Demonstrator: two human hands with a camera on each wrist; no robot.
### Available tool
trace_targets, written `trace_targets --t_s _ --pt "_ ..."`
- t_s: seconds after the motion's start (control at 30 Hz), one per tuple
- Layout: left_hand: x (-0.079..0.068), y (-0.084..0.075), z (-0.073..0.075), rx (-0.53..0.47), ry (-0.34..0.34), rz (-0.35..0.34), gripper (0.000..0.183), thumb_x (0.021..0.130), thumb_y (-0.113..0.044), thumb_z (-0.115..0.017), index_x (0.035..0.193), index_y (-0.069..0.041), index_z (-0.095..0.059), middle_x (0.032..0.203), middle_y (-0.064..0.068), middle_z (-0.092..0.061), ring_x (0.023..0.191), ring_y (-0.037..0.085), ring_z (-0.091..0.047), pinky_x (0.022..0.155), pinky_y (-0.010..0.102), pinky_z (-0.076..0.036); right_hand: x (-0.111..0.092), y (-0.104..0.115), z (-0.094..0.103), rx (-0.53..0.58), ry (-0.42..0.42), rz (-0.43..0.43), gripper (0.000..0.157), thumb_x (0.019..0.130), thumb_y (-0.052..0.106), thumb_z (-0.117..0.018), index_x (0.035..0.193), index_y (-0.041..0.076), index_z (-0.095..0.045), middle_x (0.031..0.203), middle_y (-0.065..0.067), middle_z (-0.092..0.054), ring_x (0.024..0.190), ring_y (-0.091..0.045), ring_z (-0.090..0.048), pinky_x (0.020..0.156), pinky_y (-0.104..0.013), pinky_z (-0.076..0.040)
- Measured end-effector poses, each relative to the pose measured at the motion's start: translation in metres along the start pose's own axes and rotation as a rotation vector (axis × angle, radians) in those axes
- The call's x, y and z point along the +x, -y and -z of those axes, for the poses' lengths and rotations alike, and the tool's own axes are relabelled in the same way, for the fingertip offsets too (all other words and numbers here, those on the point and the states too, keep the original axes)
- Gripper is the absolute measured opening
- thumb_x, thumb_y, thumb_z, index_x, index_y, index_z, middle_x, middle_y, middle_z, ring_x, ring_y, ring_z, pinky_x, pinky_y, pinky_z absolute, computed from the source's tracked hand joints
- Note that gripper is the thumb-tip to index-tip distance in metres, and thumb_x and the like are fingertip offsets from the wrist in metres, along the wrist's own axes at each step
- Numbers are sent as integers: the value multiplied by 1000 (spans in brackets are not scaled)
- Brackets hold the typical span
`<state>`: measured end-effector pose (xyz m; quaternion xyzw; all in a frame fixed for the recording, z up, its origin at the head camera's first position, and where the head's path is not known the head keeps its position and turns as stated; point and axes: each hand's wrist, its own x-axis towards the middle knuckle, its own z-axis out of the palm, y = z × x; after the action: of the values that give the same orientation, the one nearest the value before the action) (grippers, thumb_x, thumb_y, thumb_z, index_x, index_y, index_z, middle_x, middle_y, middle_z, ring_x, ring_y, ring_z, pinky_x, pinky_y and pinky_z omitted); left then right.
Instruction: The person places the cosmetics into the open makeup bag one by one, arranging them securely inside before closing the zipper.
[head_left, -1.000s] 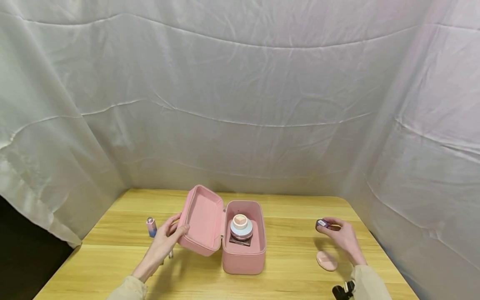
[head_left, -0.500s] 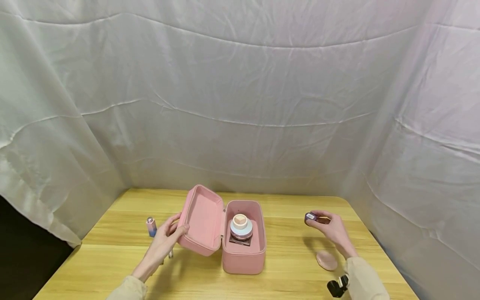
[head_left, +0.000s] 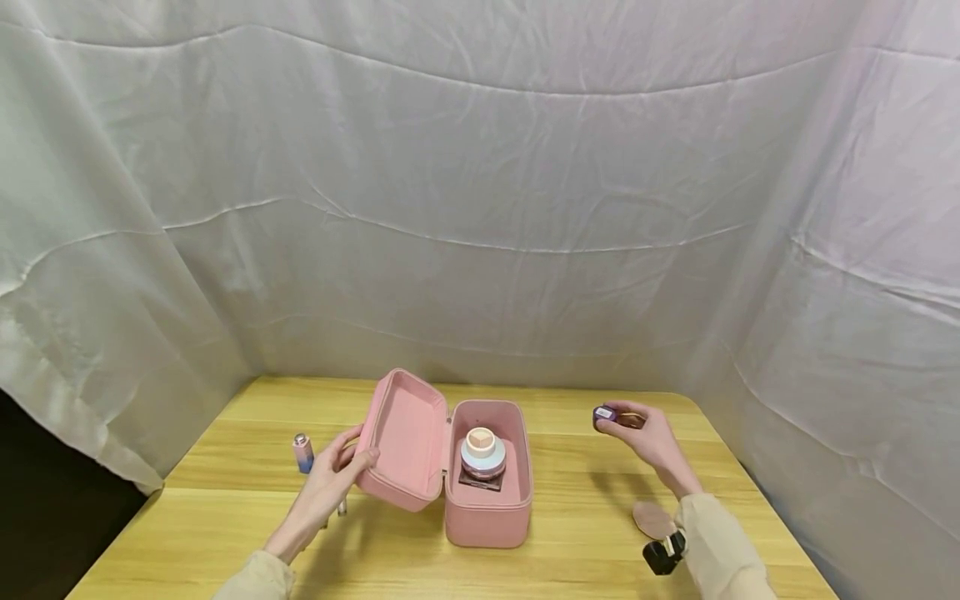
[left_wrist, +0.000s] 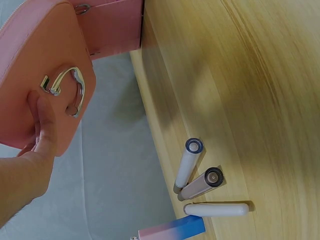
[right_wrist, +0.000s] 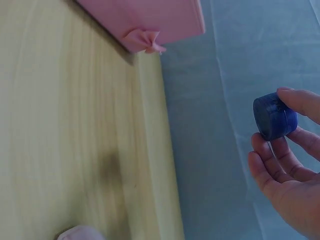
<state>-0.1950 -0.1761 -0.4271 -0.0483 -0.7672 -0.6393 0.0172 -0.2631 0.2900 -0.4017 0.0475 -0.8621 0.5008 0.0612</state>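
Observation:
A pink cosmetic case stands open on the table, its lid swung out to the left. My left hand grips the lid by its outer edge, thumb on the inner side; in the left wrist view the fingers lie beside a metal handle. Inside the case, a round pot with a three-part top sits on a pale round compact, above a dark flat palette. To the right, my right hand pinches a small dark blue jar between thumb and fingers, raised over the table.
Left of the case stands a pink-and-blue tube; near it in the left wrist view are a white tube, a beige tube and a white stick. A pink powder puff lies by my right sleeve. Grey curtains surround the table.
My right hand has moved left and away from me with the dark blue jar, drawing closer to the case. The left hand and the lid stay where they were.

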Motion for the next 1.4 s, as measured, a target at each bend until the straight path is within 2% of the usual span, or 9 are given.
trace_targets --t_s 0.17,0.4,0.67,0.9,1.13,1.4 --pt "0 0 1 -4 6 1 61 102 -25 -58 154 -4 -34 147 27 -53 128 36 -60 98 20 -48 6 12 -5 -6 15 50 48 91 22 -75 132 -2 -63 123 -25 -67 98 -6 -65 79 -17 -53" --pt "0 0 1 8 13 1 63 102 -26 -58 154 -4 -32 147 26 -52 129 36 -60 103 28 -48 11 27 -16 23 36 110 43 90 16 -76 127 -4 -65 117 -26 -69 95 -7 -67 77 -17 -54" --pt "1 -1 1 2 5 5 62 101 -25 -58 154 -3 -33 147 26 -52 128 35 -60 97 18 -47 18 37 -35 19 80 137 40 90 15 -75 124 -4 -66 114 -25 -69 94 -13 -67 77 -18 -55" --pt "0 -1 1 7 11 9 63 102 -26 -58 154 -3 -32 147 26 -52 128 35 -61 103 28 -48 21 47 -54 13 141 161 39 89 13 -76 123 -5 -66 113 -25 -70 95 -18 -68 77 -18 -55" --pt "1 -1 0 -1 6 1 62 102 -24 -58 154 -2 -33 147 27 -53 126 35 -62 91 13 -46 27 56 -72 2 181 154 40 88 15 -77 123 -4 -67 111 -22 -71 96 -20 -68 78 -21 -56" --pt "0 -2 0 7 0 0 61 102 -24 -58 154 -3 -33 145 27 -54 125 34 -63 90 12 -46 34 60 -86 -40 237 187 39 90 13 -75 123 -5 -67 114 -23 -69 103 -31 -68 85 -34 -59"
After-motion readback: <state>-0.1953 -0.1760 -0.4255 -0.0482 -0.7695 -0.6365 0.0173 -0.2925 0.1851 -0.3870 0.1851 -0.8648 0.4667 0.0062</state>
